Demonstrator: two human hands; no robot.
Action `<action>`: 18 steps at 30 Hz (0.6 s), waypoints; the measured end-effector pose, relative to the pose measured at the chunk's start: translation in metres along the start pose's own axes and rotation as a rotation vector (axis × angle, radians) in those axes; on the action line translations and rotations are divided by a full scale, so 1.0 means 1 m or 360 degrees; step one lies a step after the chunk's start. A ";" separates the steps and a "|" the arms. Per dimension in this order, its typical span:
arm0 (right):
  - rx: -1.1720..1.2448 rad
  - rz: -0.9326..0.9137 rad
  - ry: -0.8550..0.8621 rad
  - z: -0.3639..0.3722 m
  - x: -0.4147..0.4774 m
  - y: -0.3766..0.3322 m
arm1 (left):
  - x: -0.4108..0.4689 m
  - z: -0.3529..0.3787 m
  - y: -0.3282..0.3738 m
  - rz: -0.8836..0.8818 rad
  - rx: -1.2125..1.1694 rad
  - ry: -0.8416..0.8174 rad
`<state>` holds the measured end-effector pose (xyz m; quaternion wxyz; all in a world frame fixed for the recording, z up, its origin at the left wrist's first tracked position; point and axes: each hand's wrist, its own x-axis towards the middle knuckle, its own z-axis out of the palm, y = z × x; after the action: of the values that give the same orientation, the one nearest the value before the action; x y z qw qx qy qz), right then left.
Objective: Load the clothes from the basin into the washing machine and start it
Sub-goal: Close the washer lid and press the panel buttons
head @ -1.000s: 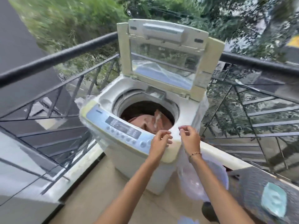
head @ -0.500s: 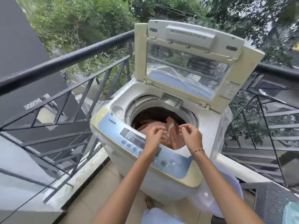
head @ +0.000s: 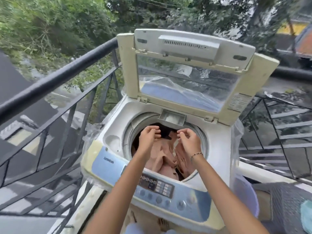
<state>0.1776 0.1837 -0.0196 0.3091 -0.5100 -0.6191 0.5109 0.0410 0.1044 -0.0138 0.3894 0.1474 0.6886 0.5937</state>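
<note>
At the near edge of the washing machine (head: 118,132), the blue control panel (head: 168,195) was crossed by both forearms. Just beyond it, the left hand (head: 148,138) and the right hand (head: 188,142) were held over the round drum opening, near each other but apart. The fingers of each were curled inward and the tips drawn together. Whether anything was pinched in them could not be told. A beaded bracelet (head: 196,154) was worn on the right wrist.

The clothes (head: 162,159), pinkish with a dark piece toward the far rim, were seen inside the drum, beneath and between the hands.

A small detergent drawer (head: 172,118) was set at the far rim of the opening. The lid (head: 185,48) was raised upright at the far edge, so the opening was left uncovered. A pale basin (head: 246,200) was seen just beside the machine's right side. A black railing (head: 59,78) ran close along the left side, with greenery beyond.
</note>
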 end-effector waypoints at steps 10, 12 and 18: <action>-0.0034 0.0385 0.0220 0.029 0.027 0.002 | 0.084 -0.022 0.010 -0.0154 0.0261 -0.0284; -0.0027 0.0474 0.0250 0.038 0.029 0.002 | 0.095 -0.022 0.006 -0.0180 0.0299 -0.0356; 0.0084 0.0635 0.0358 0.058 0.033 -0.002 | 0.105 -0.014 0.006 -0.0144 0.0624 -0.0525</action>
<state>0.1149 0.1968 -0.0386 0.2823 -0.6677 -0.4541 0.5180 -0.0389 0.1664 -0.0460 0.4867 0.2839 0.7236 0.3987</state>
